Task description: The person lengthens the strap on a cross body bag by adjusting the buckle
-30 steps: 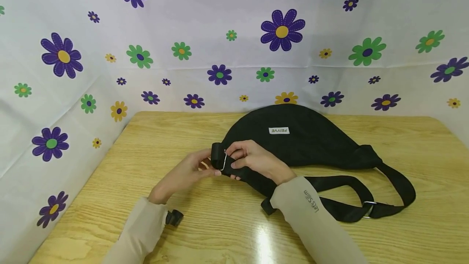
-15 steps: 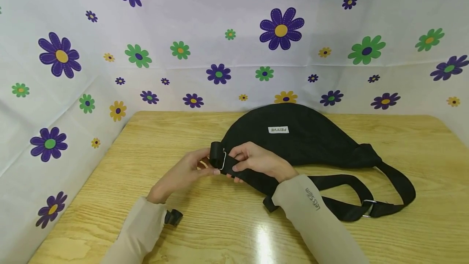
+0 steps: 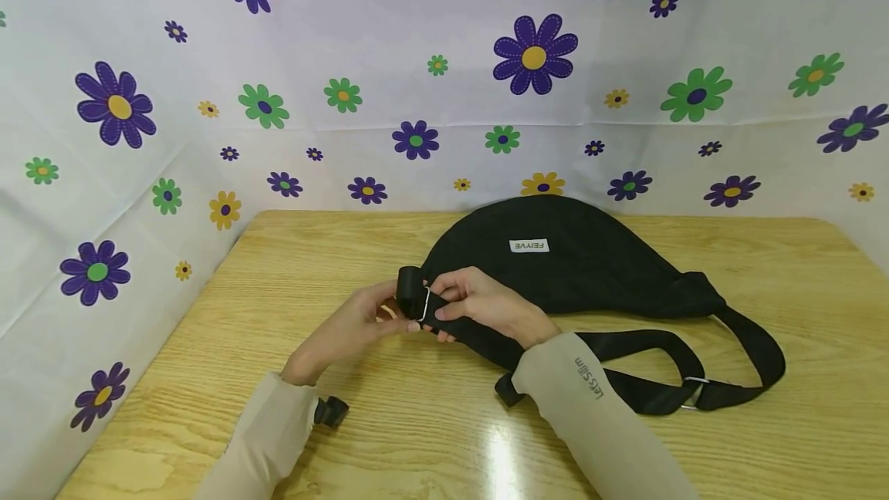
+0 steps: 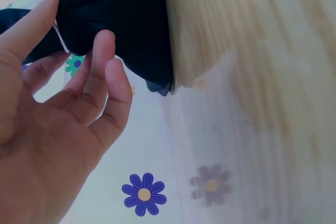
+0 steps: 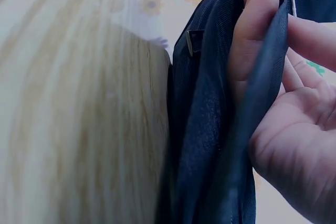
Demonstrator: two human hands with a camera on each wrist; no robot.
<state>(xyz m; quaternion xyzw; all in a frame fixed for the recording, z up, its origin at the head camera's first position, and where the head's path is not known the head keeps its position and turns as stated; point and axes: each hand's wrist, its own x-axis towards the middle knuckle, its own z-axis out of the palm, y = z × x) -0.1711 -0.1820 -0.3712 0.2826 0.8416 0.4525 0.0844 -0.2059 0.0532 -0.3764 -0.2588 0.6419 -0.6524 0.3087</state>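
Observation:
A black sling bag (image 3: 576,268) with a small white label lies on the table, seen in the head view. At its left end, a black strap loop (image 3: 410,292) stands up through a metal ring (image 3: 426,304). My left hand (image 3: 347,334) pinches the strap at this ring, thumb at the ring's lower end and other fingers behind. From the right, my right hand (image 3: 489,303) pinches the strap between thumb and fingers. The right wrist view shows the strap (image 5: 265,82) folded over those fingers, and a zipper pull (image 5: 191,44) on the bag beside them.
The wooden table (image 3: 312,253) meets a flowered cloth (image 3: 444,99) at the back and left. To the right, the bag's long strap (image 3: 753,342) curves across the table through a second metal buckle (image 3: 694,392). Black wrist gear (image 3: 331,412) shows below the left sleeve.
Both hands stay at the metal ring. The standing strap loop has shifted up very slightly, and the long strap at right has moved slightly left.

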